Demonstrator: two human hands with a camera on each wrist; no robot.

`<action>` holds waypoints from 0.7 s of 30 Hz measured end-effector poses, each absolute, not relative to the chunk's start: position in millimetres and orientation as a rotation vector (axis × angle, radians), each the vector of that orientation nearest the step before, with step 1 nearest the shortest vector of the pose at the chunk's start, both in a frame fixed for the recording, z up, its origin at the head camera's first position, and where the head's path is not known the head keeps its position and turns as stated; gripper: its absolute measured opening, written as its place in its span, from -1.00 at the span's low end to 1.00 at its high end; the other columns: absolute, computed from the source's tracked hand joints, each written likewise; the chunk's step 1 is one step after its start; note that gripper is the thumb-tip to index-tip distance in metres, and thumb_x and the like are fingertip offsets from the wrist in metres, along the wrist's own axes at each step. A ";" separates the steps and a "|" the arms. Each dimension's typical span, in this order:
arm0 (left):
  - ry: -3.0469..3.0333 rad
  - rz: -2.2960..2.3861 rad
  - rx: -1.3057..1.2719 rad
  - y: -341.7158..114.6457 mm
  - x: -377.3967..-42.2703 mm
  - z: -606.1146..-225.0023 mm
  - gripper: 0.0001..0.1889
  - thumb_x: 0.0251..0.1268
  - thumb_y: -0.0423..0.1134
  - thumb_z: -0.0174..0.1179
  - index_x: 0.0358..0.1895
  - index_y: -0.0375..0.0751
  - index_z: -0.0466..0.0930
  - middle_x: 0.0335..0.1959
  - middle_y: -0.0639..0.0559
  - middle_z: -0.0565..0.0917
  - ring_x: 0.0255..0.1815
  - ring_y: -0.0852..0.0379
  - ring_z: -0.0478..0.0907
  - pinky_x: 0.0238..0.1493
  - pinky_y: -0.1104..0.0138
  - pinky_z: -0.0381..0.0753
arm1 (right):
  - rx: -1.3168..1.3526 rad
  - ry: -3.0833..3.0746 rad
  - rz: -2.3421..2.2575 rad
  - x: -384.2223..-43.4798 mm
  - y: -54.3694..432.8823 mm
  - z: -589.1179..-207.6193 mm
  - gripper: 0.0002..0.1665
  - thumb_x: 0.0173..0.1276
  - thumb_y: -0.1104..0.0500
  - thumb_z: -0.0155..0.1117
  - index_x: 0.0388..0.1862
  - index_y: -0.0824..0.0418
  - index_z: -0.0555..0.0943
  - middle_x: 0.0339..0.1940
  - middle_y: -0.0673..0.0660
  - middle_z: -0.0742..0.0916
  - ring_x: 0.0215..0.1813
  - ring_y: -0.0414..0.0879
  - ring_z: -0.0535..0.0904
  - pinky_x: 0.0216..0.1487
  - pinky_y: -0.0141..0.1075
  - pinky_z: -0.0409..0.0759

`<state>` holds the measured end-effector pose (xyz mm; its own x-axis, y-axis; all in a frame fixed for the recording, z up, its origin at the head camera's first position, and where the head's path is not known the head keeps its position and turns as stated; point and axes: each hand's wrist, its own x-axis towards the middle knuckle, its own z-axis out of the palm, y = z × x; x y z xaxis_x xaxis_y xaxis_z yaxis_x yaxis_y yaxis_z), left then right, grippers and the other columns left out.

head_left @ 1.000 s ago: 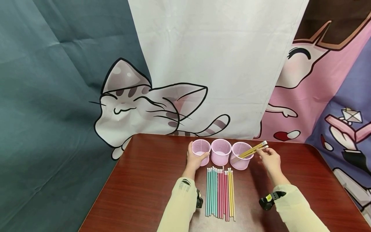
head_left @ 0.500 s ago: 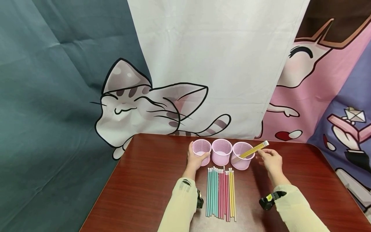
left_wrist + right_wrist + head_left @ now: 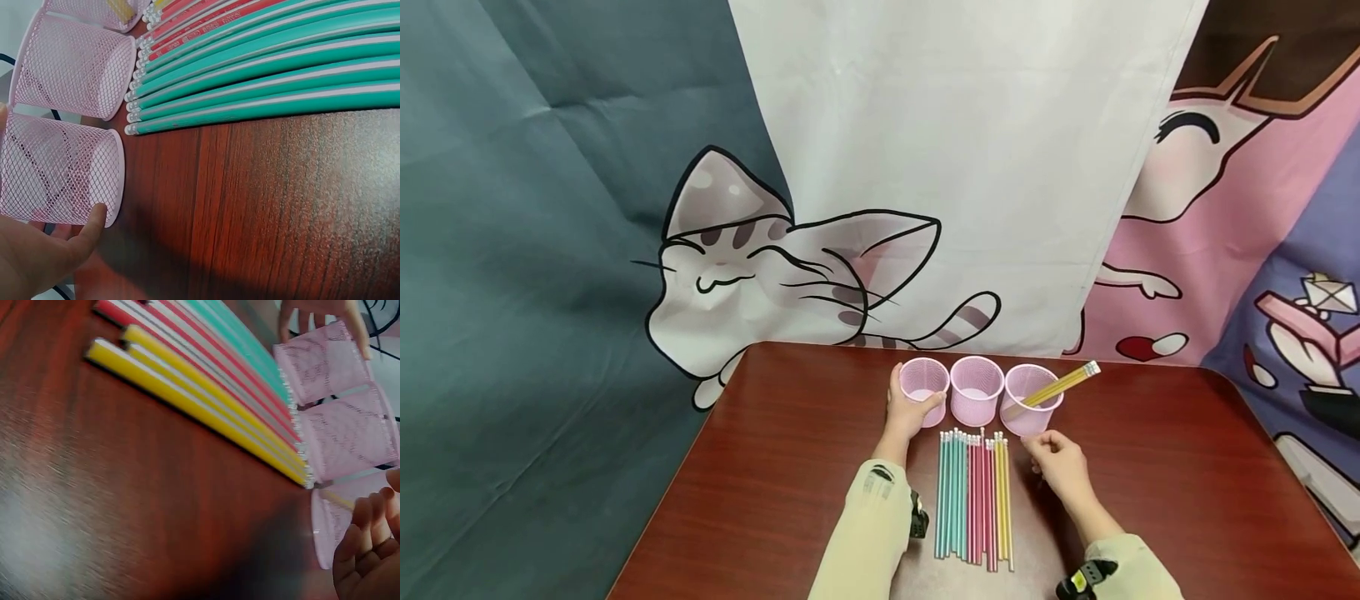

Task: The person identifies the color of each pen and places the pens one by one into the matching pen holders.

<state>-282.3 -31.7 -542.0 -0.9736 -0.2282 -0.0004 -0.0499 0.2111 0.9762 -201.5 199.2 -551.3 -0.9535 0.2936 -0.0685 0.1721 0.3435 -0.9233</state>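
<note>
My left hand (image 3: 908, 414) grips the left pink mesh pencil cup (image 3: 925, 379), fingers round its outer side and thumb across its front. In the left wrist view, a fingertip presses the mesh wall near the base of this cup (image 3: 59, 169). My right hand (image 3: 1062, 468) holds nothing, its fingers loosely bent just in front of the right mesh cup (image 3: 1021, 422). Yellow pencils (image 3: 1062, 386) lean in that right cup, eraser ends up and to the right. On the table lie several yellow pencils (image 3: 1002, 504), beside red pencils (image 3: 981, 508) and teal pencils (image 3: 952, 500).
Between the other two stands the middle mesh cup (image 3: 976, 407), with no pencils in it. All three cups line up near the back of the brown table (image 3: 790, 467). A printed cloth (image 3: 970, 167) hangs behind.
My right hand has come away from the yellow pencils in the right cup and moved down and left, toward the pencil row. The left hand stays on its cup.
</note>
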 end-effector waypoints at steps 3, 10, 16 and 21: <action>-2.315 -1.882 0.271 -32.1 -283.0 -542.8 0.01 -0.25 -0.23 0.52 0.37 0.01 0.10 0.26 -0.26 0.26 0.19 -0.20 0.29 0.18 0.00 0.25 | -0.382 -2.590 1.605 -200.9 196.8 -563.1 -0.76 0.21 0.11 0.30 -0.44 0.28 0.55 -0.68 -0.02 0.53 -0.61 -0.15 0.47 -0.60 -0.35 0.44; -2.341 -1.885 0.285 -31.2 -286.5 -542.2 0.01 -0.24 -0.21 0.51 0.38 0.04 0.09 0.26 -0.24 0.26 0.20 -0.17 0.29 0.18 0.01 0.26 | -0.169 -2.787 1.218 -199.6 199.3 -581.4 -0.80 0.16 0.07 0.33 -0.48 0.16 0.55 -0.60 -0.03 0.52 -0.51 -0.18 0.40 -0.42 -0.30 0.35; -2.329 -1.888 0.280 -32.1 -285.7 -541.1 0.02 -0.26 -0.23 0.52 0.37 0.01 0.10 0.25 -0.25 0.27 0.19 -0.17 0.29 0.18 0.00 0.26 | -0.144 -2.870 1.148 -201.4 202.1 -581.6 -0.77 0.15 0.01 0.32 -0.48 0.13 0.55 -0.62 -0.05 0.51 -0.50 -0.15 0.40 -0.41 -0.27 0.34; -2.311 -1.896 0.273 -31.7 -284.6 -541.8 0.02 -0.28 -0.24 0.52 0.37 -0.02 0.11 0.25 -0.27 0.26 0.20 -0.20 0.28 0.19 -0.01 0.24 | -0.123 -2.917 1.159 -200.7 201.8 -580.7 -0.73 0.14 -0.04 0.34 -0.48 0.13 0.56 -0.62 -0.04 0.50 -0.48 -0.15 0.40 -0.39 -0.27 0.33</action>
